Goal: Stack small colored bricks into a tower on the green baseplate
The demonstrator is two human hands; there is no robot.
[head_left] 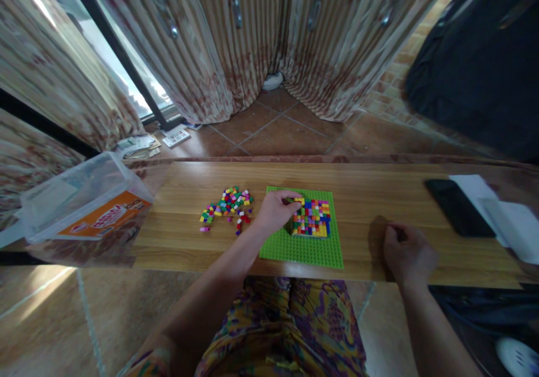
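My left hand (278,209) reaches over the green baseplate (301,251), its thumb and index finger pinched at the upper left corner of a patchwork of small coloured building bricks (312,218). A yellow brick (299,200) shows right at those fingertips; the fingers partly cover it. Red, blue, yellow, purple and orange pieces make up the patchwork, packed tightly together. On the wooden table, right of the baseplate, my right hand (408,253) rests curled in a loose fist, with nothing visible in it.
Loose bricks (229,203) lie in a pile left of the baseplate. A clear plastic box (88,197) with an orange label stands at the table's left end. Toward the right end lie a black phone (458,207) and white papers (516,228). Curtains (236,57) hang beyond the table (362,186).
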